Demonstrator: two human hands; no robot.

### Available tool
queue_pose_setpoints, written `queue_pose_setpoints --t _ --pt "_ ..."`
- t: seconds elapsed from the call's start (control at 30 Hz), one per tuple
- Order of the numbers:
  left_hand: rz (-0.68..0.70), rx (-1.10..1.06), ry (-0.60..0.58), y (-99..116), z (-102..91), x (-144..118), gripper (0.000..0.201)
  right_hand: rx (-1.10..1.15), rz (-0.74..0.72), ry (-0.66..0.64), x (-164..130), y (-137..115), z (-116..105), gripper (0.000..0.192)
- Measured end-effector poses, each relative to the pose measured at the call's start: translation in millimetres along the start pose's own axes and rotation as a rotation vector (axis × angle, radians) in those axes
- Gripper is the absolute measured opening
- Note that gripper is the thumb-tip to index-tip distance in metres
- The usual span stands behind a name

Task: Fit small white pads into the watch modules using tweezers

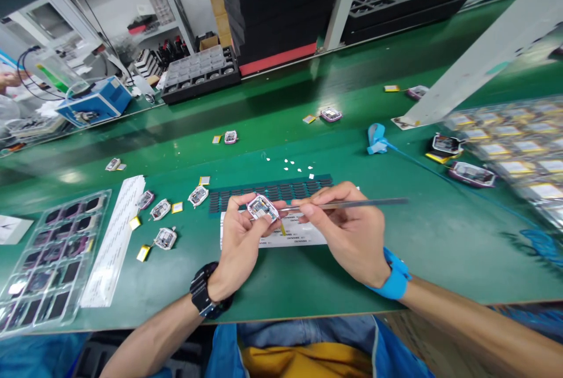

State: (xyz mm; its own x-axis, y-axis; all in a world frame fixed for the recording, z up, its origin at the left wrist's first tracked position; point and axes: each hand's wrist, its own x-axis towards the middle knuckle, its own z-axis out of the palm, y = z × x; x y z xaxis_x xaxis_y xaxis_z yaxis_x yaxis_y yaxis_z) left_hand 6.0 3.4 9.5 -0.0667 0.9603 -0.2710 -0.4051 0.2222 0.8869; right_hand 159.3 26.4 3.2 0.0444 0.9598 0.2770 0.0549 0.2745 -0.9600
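My left hand (241,231) grips a smartwatch case (263,209) by its edges, with the circuit board inside facing up. A yellow strip or battery edge (283,229) shows below the case. Between thumb and fingers, my right hand (347,225) holds metal tweezers (369,203), their tip reaching the right side of the case. Whether the tips pinch anything is too small to tell. Under both hands lie a white printed label sheet (303,236) and a dark green sheet of small black pieces (323,183).
Several open watch cases with batteries lie to the left, such as one case (165,238). A clear tray (70,272) of watch parts sits far left, a battery tray (523,149) right. A blue wrist-strap cord (422,166) crosses the bench. A slanted post (479,43) stands at right.
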Motion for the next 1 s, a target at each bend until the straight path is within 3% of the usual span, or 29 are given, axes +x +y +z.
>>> queue_pose_setpoints --t 0.07,0.2,0.33,0.43,0.6,0.83,1.0 --pt "-0.002 0.011 0.025 4 -2.0 5 0.039 -0.015 0.038 -0.056 13 0 -5 0.032" --pt "0.009 0.008 0.031 13 -6.9 15 0.037 -0.144 0.092 -0.334 44 11 -14 0.031" --pt "-0.054 -0.056 -0.014 20 -11.8 23 0.034 -0.287 0.080 -0.467 59 28 -18 0.026" --pt "-0.151 -0.104 -0.039 20 -14.9 30 0.031 -0.323 0.073 -0.488 57 37 -20 0.024" --pt "-0.280 -0.058 0.055 14 -18.0 40 0.032 -0.266 0.079 -0.450 52 40 -21 0.025" --pt "-0.219 0.035 0.091 7 -16.8 36 0.035 -0.316 0.058 -0.412 53 42 -19 0.023" --pt "-0.216 0.052 0.120 7 -12.0 32 0.033 -0.110 0.217 -0.483 65 45 -20 0.034"
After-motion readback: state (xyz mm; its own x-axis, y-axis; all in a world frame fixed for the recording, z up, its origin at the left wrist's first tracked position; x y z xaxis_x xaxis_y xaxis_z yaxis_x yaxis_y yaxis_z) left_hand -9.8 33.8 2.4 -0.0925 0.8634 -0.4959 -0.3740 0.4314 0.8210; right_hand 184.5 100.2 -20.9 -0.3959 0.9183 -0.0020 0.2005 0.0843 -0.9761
